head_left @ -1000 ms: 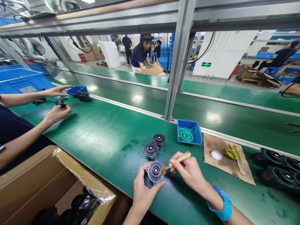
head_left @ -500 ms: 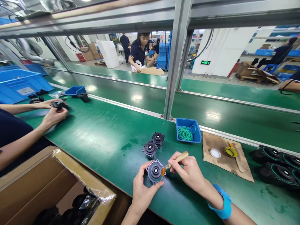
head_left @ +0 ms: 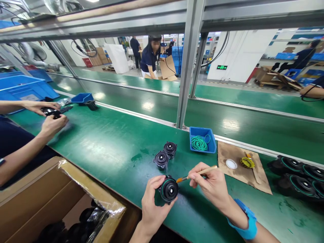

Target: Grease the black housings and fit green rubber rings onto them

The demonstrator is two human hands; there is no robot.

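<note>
Tilted in my left hand (head_left: 155,206) is a round black housing (head_left: 169,189) with a green ring around its raised centre; fingers and thumb grip its sides. My right hand (head_left: 211,184) pinches the wooden handle of a small paintbrush (head_left: 194,173), whose orange bristles are at the housing's upper right edge. Whether the bristles touch it I cannot tell. Two similar black housings (head_left: 162,159) stand just beyond on the green bench. Behind them to the right, a blue bin (head_left: 214,145) holds several green rings (head_left: 198,143).
Stained cardboard (head_left: 227,153) carries a white lid (head_left: 231,164) and a yellow cup (head_left: 247,162). Several ringed housings (head_left: 298,185) stand at right. An open carton (head_left: 32,199) is at lower left; a co-worker's hands (head_left: 52,123) hold a black part nearby. A metal post (head_left: 182,84) rises from the bench.
My left hand has tilted the housing, so its green ring shows more clearly. The brush has turned flatter and my right hand has shifted right. The co-worker's hands moved left.
</note>
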